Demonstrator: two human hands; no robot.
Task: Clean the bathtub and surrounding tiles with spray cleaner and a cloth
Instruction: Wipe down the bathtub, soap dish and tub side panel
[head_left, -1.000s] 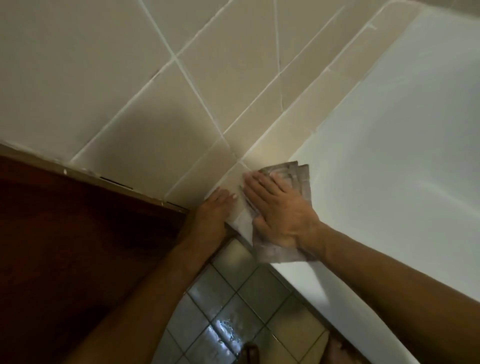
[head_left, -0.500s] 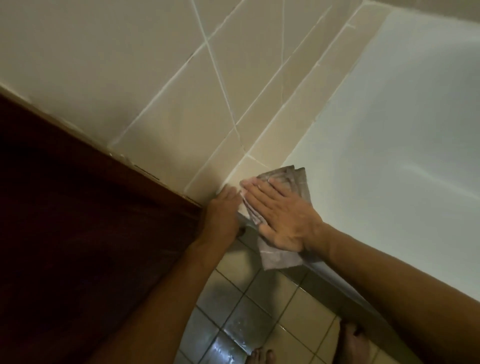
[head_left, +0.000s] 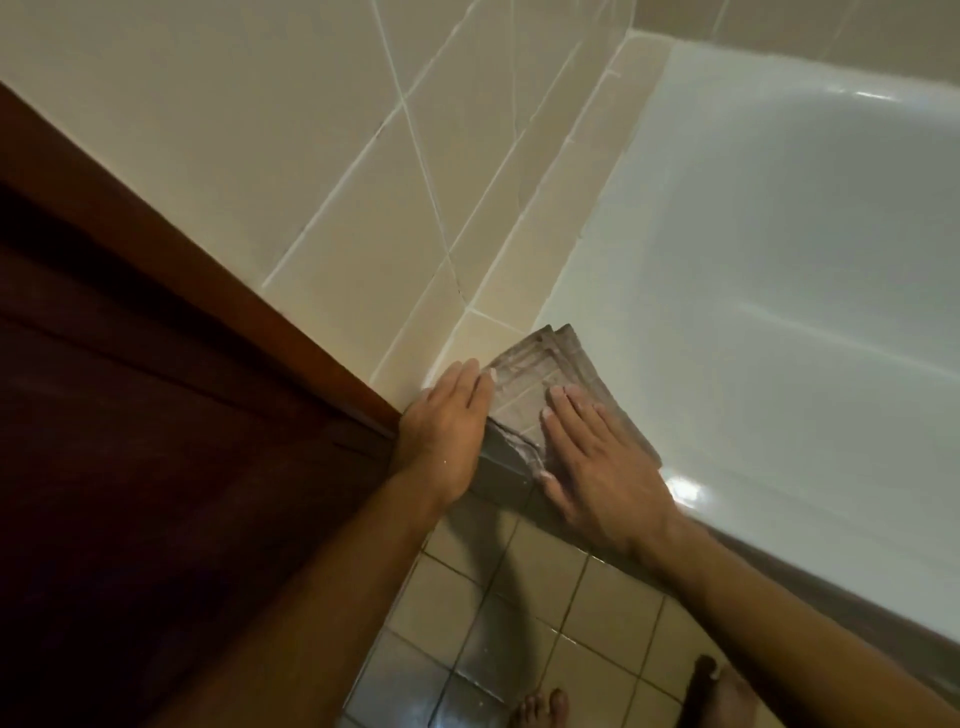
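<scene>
A folded grey cloth (head_left: 540, 376) lies flat on the near corner of the tiled ledge (head_left: 550, 244) beside the white bathtub (head_left: 779, 291). My right hand (head_left: 597, 462) presses flat on the cloth, fingers straight and pointing toward the wall. My left hand (head_left: 447, 426) rests flat on the ledge corner just left of the cloth, its fingertips touching the cloth's edge. Beige wall tiles (head_left: 311, 156) with white grout rise behind the ledge. No spray bottle shows in the head view.
A dark brown wooden door (head_left: 156, 441) and its frame fill the left side, meeting the wall at my left wrist. Wet beige floor tiles (head_left: 519, 623) lie below, with my bare feet (head_left: 540, 709) at the bottom edge.
My right hand has slid back along the cloth toward me, uncovering more of its far half. My left hand now lies flatter, against the cloth's edge. The view has tilted toward the tub.
</scene>
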